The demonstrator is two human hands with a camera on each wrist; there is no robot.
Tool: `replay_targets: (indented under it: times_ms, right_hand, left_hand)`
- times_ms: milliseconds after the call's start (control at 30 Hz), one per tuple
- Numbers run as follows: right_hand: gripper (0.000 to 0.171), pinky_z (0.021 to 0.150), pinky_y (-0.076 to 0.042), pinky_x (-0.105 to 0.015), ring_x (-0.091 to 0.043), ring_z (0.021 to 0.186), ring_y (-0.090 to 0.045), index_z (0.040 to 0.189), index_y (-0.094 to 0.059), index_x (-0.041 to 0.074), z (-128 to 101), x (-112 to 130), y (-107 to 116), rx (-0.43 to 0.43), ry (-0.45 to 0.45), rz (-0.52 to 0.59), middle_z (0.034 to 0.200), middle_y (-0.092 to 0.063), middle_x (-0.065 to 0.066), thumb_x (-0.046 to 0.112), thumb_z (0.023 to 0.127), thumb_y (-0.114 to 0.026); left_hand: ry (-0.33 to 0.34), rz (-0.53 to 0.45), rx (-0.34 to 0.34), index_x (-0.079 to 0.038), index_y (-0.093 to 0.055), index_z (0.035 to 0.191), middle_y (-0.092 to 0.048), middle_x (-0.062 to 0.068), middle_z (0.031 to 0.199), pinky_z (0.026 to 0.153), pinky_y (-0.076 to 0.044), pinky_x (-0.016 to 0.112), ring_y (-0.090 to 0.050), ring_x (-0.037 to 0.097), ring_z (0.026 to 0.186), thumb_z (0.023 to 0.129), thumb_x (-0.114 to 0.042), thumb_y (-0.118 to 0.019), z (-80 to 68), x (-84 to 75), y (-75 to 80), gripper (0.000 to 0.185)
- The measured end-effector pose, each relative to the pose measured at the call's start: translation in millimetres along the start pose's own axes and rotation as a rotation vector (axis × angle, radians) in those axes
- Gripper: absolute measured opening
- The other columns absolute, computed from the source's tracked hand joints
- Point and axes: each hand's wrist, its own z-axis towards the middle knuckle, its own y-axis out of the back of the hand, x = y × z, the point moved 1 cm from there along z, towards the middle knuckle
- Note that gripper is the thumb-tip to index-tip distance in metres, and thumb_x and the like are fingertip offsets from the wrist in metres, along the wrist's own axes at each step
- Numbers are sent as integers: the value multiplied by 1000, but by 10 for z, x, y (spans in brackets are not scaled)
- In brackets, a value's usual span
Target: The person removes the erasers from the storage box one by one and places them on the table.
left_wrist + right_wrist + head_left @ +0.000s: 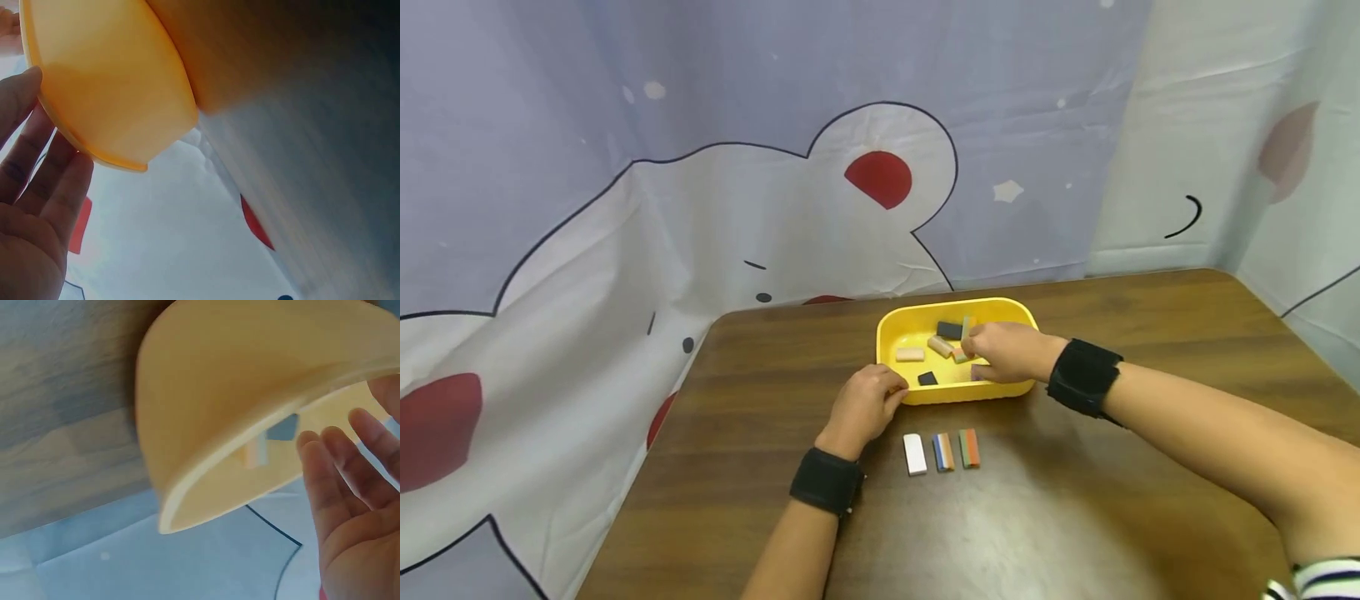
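Near the far edge of the counter (1150,325), a yellow tray (966,393) of small blocks (910,355) is pinched at its near-left corner by the left hand (861,407), while the right hand (1017,350) is held, fingers relaxed, over its right side.

In the right wrist view, we observe the yellow container (219,381) across the upper part, its rim running diagonally. We locate the right hand (362,500) at the right edge, fingers extended at the opening. Inside the container, we note a dark block (283,428) just beside a pale block (256,450). We identify the wood-grained counter (62,412) at left, pale cloth (169,562) below.
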Motion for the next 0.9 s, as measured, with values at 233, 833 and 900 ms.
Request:
replay_targets:
  times_ms: [233,833,900]
  right_hand:
    - [21,61,-48,-29,-14,66,-53,93,-66,1,80,-149,-43,167,-50,-2,88,-65,-10,17,83,-76]
    - [27,53,-36,-20,-9,56,-45,67,-57,13,204,-337,-154,375,-134,67,62,-50,6,20,83,-78]
    - [28,52,-34,-21,-9,55,-44,66,-56,14,209,-352,-173,372,-136,76,61,-48,7,20,83,-78]
  left_hand:
    - [10,-19,20,-6,-74,87,-67,3,84,78,-53,32,-62,19,81,82,-10,-78,-13,-14,-20,7]
    - [28,-13,19,-7,-74,87,-67,2,84,79,-53,31,-62,18,82,82,-10,-78,-5,1,-12,7]
    - [21,-9,17,-7,-74,87,-67,2,84,79,-53,31,-62,19,83,82,-10,-78,-3,1,-8,7]
